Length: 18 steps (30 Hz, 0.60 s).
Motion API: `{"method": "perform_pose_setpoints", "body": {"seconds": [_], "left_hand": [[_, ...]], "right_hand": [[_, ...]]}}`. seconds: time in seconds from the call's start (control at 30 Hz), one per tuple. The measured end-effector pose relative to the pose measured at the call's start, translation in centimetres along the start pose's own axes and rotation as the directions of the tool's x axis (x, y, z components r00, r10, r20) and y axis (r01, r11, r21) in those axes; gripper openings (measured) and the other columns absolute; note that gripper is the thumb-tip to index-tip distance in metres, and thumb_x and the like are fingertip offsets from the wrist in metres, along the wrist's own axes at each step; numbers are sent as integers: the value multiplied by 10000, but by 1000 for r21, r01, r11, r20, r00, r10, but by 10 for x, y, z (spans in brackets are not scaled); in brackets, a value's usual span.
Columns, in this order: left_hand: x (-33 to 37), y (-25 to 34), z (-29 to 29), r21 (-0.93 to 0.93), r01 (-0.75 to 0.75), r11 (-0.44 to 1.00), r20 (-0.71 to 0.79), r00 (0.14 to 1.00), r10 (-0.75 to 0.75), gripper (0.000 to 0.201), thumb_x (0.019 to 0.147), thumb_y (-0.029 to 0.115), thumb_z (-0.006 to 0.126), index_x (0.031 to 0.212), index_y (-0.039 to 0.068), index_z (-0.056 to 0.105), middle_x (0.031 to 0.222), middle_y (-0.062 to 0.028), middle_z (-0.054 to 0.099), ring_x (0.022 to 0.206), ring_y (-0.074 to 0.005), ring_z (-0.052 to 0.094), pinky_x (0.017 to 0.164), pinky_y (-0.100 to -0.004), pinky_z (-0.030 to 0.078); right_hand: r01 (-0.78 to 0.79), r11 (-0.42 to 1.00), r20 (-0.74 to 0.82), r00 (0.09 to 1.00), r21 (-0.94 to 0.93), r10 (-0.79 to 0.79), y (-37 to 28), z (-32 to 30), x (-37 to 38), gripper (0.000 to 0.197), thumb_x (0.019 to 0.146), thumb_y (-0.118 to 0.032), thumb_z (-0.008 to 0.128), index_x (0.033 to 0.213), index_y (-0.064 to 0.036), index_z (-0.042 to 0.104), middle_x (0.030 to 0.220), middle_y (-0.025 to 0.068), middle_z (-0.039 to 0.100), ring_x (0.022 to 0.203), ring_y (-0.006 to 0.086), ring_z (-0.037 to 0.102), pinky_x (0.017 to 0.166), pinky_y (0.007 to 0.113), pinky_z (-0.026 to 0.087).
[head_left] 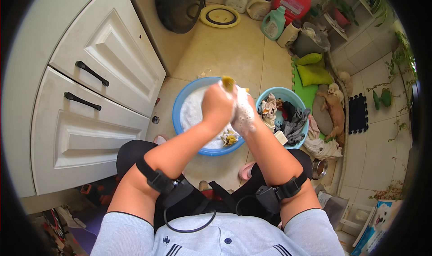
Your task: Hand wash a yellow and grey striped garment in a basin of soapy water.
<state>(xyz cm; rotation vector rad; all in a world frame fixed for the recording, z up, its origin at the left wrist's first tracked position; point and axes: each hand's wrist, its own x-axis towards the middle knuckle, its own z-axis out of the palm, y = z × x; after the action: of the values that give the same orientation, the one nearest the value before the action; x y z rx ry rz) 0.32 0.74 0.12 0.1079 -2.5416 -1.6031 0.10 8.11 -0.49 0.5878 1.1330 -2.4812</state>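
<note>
Over the blue tub [215,152], the left hand [216,105] was curled tight around a yellow cloth [228,82]. The foamy right hand [245,115] was close beside it; I couldn't tell its grip. Right of the tub, clothes [294,123] sat in a smaller bowl [281,92].

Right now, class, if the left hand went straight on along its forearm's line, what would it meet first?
The left hand would probably meet the foamy right hand first; blur hides whether the yellow-green cloth comes between.
</note>
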Motion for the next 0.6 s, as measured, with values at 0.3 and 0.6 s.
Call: {"method": "perform_pose_setpoints", "body": {"seconds": [0.3, 0.6], "left_hand": [[8, 0, -4, -58, 0, 998, -46, 999, -2, 245, 819, 183, 526, 690, -25, 538, 588, -168, 559, 531, -246, 541, 527, -325, 418], [17, -5, -11, -13, 93, 996, -19, 995, -93, 249, 769, 251, 572, 753, 3, 564, 688, -219, 567, 660, -369, 550, 605, -403, 434]], "right_hand": [[27, 1000, -71, 997, -17, -28, -2, 16, -15, 286, 880, -343, 440, 939, -74, 519, 815, 44, 550, 727, 148, 530, 591, 288, 433], [-1, 991, -28, 1000, -134, -3, 0, 13, -13, 222, 884, -310, 436, 834, -106, 509, 745, 9, 534, 677, 144, 530, 581, 285, 434]]}}
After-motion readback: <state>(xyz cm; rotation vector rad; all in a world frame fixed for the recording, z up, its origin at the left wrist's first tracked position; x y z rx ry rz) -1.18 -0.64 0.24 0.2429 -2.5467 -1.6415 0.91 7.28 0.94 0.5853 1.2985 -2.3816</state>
